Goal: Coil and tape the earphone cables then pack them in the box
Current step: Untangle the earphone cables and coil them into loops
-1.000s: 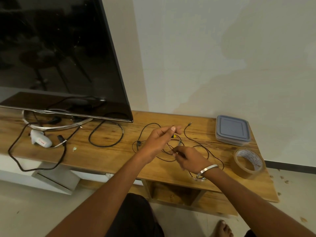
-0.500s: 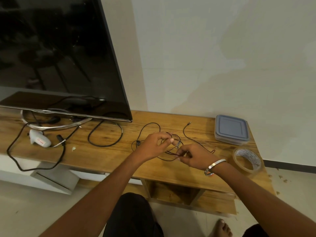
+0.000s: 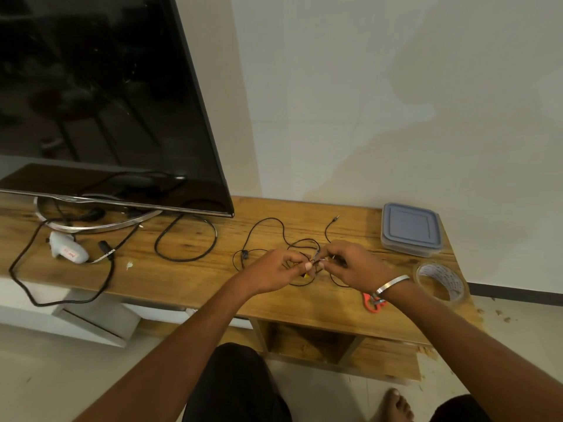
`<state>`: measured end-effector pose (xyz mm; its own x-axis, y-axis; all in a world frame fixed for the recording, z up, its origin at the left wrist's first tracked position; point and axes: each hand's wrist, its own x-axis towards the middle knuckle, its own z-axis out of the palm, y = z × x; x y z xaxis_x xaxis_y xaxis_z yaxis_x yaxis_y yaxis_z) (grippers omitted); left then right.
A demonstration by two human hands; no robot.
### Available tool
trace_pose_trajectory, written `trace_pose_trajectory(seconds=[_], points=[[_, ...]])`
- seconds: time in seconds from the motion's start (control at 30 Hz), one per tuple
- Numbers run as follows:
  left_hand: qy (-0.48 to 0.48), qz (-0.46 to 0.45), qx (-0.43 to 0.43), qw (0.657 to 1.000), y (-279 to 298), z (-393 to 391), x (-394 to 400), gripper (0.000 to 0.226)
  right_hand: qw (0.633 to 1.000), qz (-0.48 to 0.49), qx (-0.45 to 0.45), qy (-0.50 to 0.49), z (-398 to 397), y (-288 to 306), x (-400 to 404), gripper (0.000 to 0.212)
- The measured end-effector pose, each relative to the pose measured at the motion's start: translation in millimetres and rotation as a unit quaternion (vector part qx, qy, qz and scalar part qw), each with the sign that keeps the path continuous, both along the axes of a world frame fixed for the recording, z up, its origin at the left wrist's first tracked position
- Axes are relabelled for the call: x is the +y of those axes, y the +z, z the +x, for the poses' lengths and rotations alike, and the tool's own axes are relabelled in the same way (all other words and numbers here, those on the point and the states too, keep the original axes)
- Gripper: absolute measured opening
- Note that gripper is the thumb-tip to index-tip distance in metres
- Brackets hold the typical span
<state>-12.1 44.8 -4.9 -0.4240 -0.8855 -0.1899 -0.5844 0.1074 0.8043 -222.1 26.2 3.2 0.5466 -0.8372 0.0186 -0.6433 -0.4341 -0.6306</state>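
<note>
Both hands, left hand and right hand, are now lowered and drawn together, each pinching the earphone cable left of the box; coiling is judged barely begun.

Dark TV on curved metal stand, left end of wooden bench. White glue gun lying beside stand, black power cord trailing over front edge. Second black cable loop under TV's right corner.
</note>
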Motion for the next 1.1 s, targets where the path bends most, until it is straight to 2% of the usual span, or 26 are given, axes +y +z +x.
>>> trace_pose_trajectory(seconds=[0.17,0.33,0.43,0.57,0.63,0.8,0.97,1.03,1.1], points=[[-0.027,0.044,0.031,0.998,1,-4,4,0.02,0.999,-0.033,-0.03,-0.004,2,-4,-3,0.01],[-0.014,0.123,0.129,0.984,13,-6,10,0.024,0.994,-0.017,-0.098,-0.041,-1,-10,-6,0.013],[0.002,0.204,0.245,0.948,17,-4,11,0.023,0.991,0.005,-0.126,-0.047,-5,-12,-3,0.015],[-0.006,0.256,0.358,0.898,22,-8,11,0.022,0.987,0.033,-0.149,-0.05,-4,-14,5,0.025],[-0.009,0.259,0.387,0.885,24,-11,11,0.021,0.984,0.05,-0.165,-0.041,-1,-18,9,0.024],[0.009,0.239,0.451,0.86,27,-13,8,0.021,0.986,0.063,-0.153,-0.032,0,-35,9,0.04],[0.067,0.175,0.504,0.843,36,-21,7,0.024,0.991,0.098,-0.085,-0.028,8,-46,14,0.021],[0.086,0.152,0.503,0.847,41,-23,6,0.024,0.993,0.105,-0.055,-0.003,14,-49,19,0.021],[0.097,0.129,0.47,0.868,42,-23,5,0.026,0.994,0.096,-0.046,0.01,16,-49,22,0.023]])
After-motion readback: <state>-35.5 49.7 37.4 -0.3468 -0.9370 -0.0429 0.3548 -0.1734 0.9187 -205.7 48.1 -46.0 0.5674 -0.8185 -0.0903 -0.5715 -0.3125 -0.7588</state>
